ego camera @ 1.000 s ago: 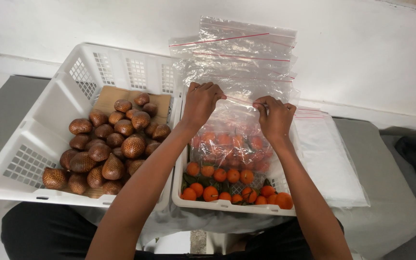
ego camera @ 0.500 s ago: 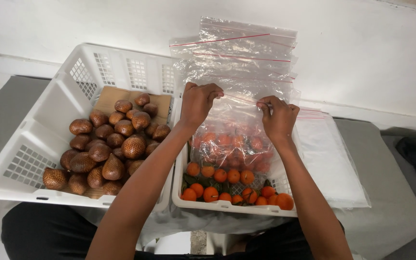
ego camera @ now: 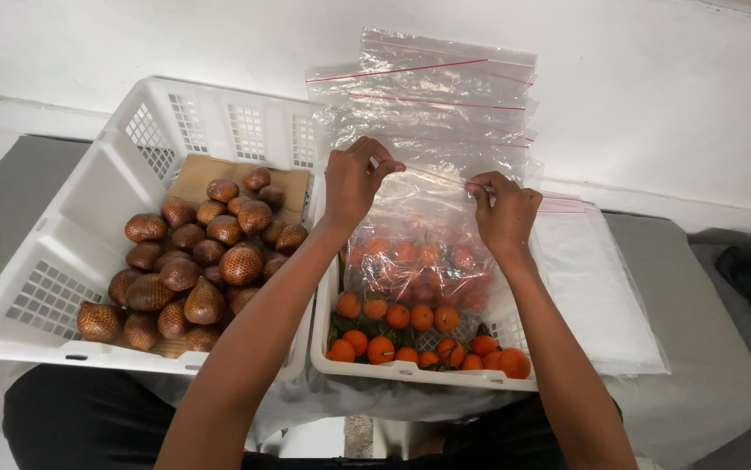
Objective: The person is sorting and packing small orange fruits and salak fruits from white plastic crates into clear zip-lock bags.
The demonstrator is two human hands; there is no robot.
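While pinching the top strip of a clear bag [ego camera: 419,235] of little oranges, left hand [ego camera: 354,183] and right hand [ego camera: 504,213], fingers closed; seal partly pressed, more oranges [ego camera: 410,344] waiting in the basket [ego camera: 410,372].

Glossy clear plastic bag [ego camera: 419,252], matt white plastic crate [ego camera: 88,200], scaly brown fruit [ego camera: 241,264]

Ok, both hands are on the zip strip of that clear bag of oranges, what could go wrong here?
The clear plastic zip bag hangs from fingertip pinches of the left hand and right hand; a slip could drop the small oranges. A partly closed red-lined seal may leak fruit. The loose stack of empty bags behind could slide.
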